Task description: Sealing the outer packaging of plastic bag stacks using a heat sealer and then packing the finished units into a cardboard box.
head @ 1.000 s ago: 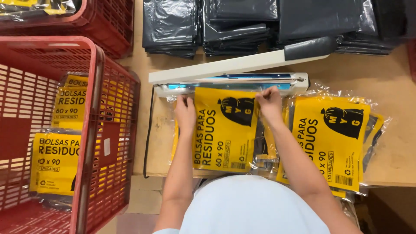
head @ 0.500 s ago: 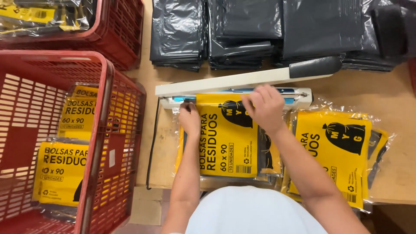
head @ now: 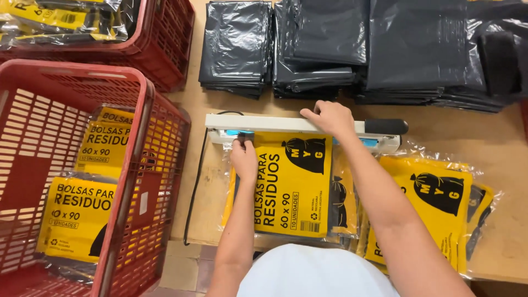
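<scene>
A yellow-labelled clear pack of black bags (head: 291, 187) lies on the wooden table with its top edge inside a white heat sealer (head: 264, 124). My left hand (head: 243, 159) pinches the pack's top left corner right at the sealer's jaw. My right hand (head: 327, 117) lies over the sealer's arm and presses it down, left of its black handle (head: 386, 126). The arm is lowered onto the pack.
A pile of similar yellow packs (head: 434, 209) lies to the right. Stacks of folded black bags (head: 330, 44) line the table's far side. A red basket (head: 137, 165) with yellow packs stands at the left, another red basket (head: 165, 49) behind it. A black cord (head: 193, 192) hangs at the table's left edge.
The sealer's arm, raised before, is now down on the pack. My right hand left the pack's top edge and moved onto the arm. My left hand stayed at the corner.
</scene>
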